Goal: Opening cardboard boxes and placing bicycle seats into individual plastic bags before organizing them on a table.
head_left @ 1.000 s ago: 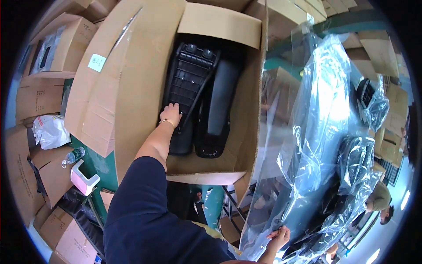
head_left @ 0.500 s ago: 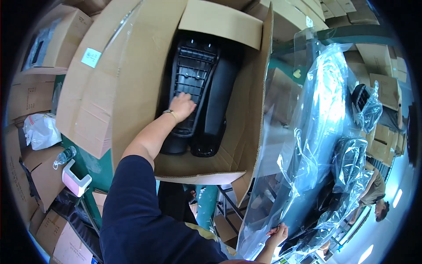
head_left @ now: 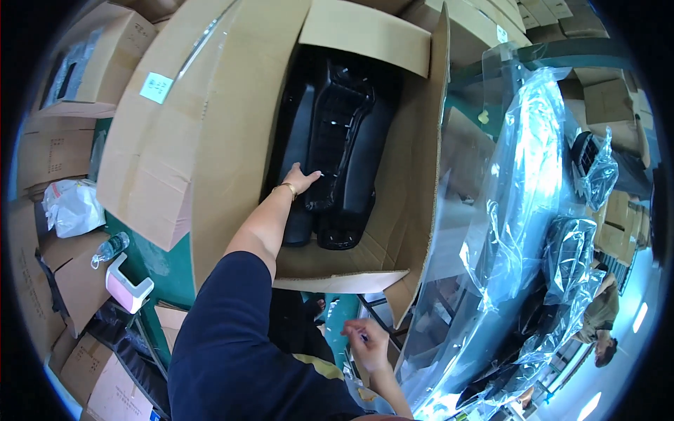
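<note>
Left hand (head_left: 300, 179) is down inside the big open carton (head_left: 232, 140), fingers curled onto the edge of the black plastic part (head_left: 335, 133), which lies lengthwise in the box with a second black moulding tucked beside it. That grip reads as a light hook over the rim, fingertips only, not a full wrap. Right hand (head_left: 365, 344) sits low near the body, fingers loosely spread, touching nothing I can make out for sure, close to the clear plastic bag (head_left: 519, 189) that hangs off to the right. More bagged black parts (head_left: 569, 252) lie beyond it. Risk from here, as I judge it: with only fingertips on a long smooth part, lifting one-handed could let it tip and slide back, knocking its neighbour or scraping the carton wall. The near flap (head_left: 337, 270) sags outward, so dragging the part over it could fold it or catch. The bag hangs limp and its mouth is not clearly open, so feeding a part in could snag.
</note>
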{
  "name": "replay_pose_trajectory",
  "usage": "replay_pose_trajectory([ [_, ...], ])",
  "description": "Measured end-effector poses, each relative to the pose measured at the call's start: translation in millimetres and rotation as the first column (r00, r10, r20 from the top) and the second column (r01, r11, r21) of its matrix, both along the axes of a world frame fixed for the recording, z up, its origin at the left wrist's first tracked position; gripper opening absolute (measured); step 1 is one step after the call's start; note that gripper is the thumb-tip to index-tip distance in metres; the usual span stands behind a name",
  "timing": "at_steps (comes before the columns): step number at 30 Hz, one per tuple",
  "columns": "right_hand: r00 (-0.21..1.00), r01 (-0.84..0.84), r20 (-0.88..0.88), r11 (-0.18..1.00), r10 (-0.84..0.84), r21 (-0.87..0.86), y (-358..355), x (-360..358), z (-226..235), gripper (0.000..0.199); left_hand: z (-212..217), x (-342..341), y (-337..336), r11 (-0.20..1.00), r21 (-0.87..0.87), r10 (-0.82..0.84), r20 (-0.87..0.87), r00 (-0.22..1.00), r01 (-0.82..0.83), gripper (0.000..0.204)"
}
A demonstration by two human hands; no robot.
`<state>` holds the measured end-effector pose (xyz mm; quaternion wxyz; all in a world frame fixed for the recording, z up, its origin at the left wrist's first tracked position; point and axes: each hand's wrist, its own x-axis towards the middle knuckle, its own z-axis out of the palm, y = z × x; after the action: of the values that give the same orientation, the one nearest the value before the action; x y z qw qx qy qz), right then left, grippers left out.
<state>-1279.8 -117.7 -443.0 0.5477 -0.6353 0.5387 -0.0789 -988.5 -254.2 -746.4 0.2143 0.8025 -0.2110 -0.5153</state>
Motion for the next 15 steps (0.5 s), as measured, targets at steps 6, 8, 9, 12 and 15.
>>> replay_pose_trajectory([
  [6, 0.961, 0.262, -0.127, 0.955, -0.246, 0.139, 21.3, -27.5, 0.8, 0.008, -27.6, -8.8, -11.9, 0.996, -0.074, 0.041, 0.022, 0.999, -0.039, 0.07],
  [8, 0.952, 0.297, -0.122, 0.943, -0.28, 0.151, 11.4, -33.6, 6.8, 0.009, 23.3, -6.0, -25.5, 0.991, -0.131, -0.005, -0.108, 0.994, -0.009, 0.062],
  [9, 0.954, 0.3, -0.031, 0.938, -0.299, 0.176, 6.1, -33.1, 2.8, 0.014, 35.6, 2.8, -26.6, 0.991, -0.131, -0.005, -0.09, 0.996, -0.007, 0.062],
  [12, 0.865, 0.406, 0.184, 0.866, -0.467, 0.292, -26.8, 4.1, 6.8, 0.038, 96.5, 20.6, -34.9, 0.837, -0.39, 0.141, -0.524, 0.84, -0.383, 0.051],
  [15, 0.753, 0.488, 0.327, 0.818, -0.571, 0.305, -83.8, 66.4, 26.3, 0.055, 195.2, 2.8, -19.2, 0.829, -0.166, 0.293, -0.685, 0.667, -0.534, 0.034],
])
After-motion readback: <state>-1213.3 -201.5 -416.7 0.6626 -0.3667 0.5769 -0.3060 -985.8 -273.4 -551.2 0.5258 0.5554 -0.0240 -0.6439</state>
